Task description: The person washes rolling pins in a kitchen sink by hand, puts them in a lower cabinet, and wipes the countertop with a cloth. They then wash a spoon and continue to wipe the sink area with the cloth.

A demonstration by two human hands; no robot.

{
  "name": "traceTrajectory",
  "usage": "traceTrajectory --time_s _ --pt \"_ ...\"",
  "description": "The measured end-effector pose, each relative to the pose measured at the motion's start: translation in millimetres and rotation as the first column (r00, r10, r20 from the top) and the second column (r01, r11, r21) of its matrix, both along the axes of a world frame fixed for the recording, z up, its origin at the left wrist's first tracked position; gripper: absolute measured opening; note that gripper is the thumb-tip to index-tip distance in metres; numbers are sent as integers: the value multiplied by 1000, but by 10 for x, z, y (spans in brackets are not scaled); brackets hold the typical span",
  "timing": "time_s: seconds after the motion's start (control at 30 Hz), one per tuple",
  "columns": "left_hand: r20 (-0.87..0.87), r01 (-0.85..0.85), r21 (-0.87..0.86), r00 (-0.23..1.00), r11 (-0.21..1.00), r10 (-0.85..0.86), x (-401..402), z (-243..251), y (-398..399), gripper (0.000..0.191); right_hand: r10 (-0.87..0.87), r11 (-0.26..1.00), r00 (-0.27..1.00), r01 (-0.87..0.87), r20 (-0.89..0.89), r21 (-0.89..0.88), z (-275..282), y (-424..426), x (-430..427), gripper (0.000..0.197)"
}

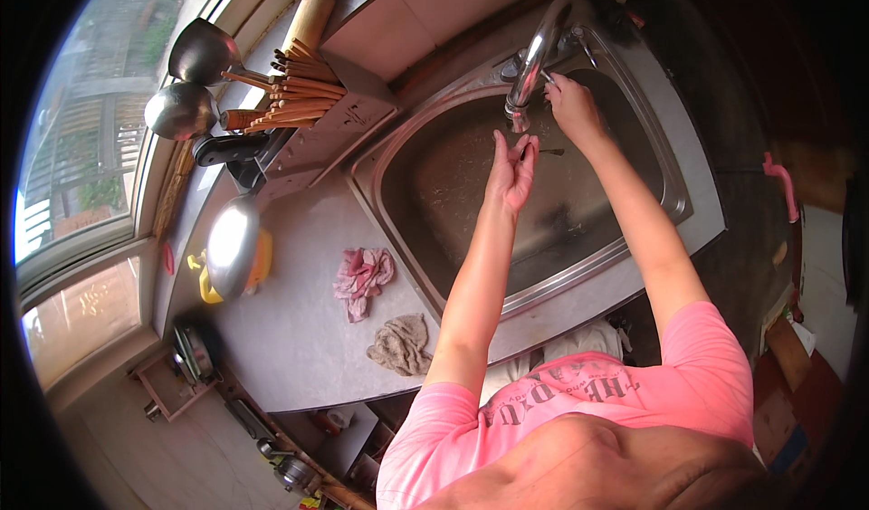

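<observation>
My left hand (512, 174) is palm up with curled fingers, just below the spout of a chrome faucet (540, 52). A small dark, thin item (553, 151) shows beside its fingertips; whether the hand holds it or it lies beyond in the basin is not clear. My right hand (574, 108) pinches a slim metal lever (547, 75) beside the faucet's base. Both hands are over a stainless steel sink (448, 191) with a wet-looking basin. Left of the sink, a pink patterned cloth (363, 279) and a grey-brown cloth (400, 345) lie crumpled on the counter (299, 333).
A metal utensil holder (326, 143) with several wooden chopsticks (299, 92) stands by the window, beside metal ladles (182, 109). A shiny rounded metal utensil (233, 245) is before a yellow container (261, 259). A pot (297, 473) is at the lower left.
</observation>
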State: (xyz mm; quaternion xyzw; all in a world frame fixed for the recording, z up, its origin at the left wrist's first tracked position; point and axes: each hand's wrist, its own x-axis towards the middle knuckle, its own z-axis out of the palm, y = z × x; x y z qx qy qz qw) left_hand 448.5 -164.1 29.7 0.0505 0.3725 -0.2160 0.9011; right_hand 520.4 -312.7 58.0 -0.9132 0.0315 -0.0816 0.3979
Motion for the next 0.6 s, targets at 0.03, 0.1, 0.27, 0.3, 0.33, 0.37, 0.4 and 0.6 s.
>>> traceTrajectory --time_s 0.03,0.1,0.27,0.3,0.33,0.37,0.4,0.6 --pt "-17 -47 -86 999 995 46 13 -10 -9 46 3 1000 1000 -3 7 -1 10 28 2 22" --pt "78 -86 -28 993 996 88 16 -42 -17 40 95 994 991 -89 -91 66 30 109 -55 19" --pt "117 -153 -137 979 979 169 23 -217 -19 23 97 981 994 -88 -43 176 -55 141 -104 29" --pt "68 -198 -180 975 963 213 60 -293 -5 20 97 980 994 -89 -40 177 -121 123 -184 29" --pt "14 -249 -218 966 944 258 80 -283 13 18 97 976 994 -86 -48 199 -168 123 -309 32" --pt "14 -252 -215 965 943 262 68 -268 27 18 96 972 994 -82 -55 220 -232 116 -454 35" --pt "-11 -265 -219 963 939 269 72 -119 -38 18 160 964 985 -141 -71 226 -427 8 -641 37" --pt "147 122 463 966 878 -212 -322 179 -96 15 354 770 724 134 -592 624 -16 -215 -1461 33"
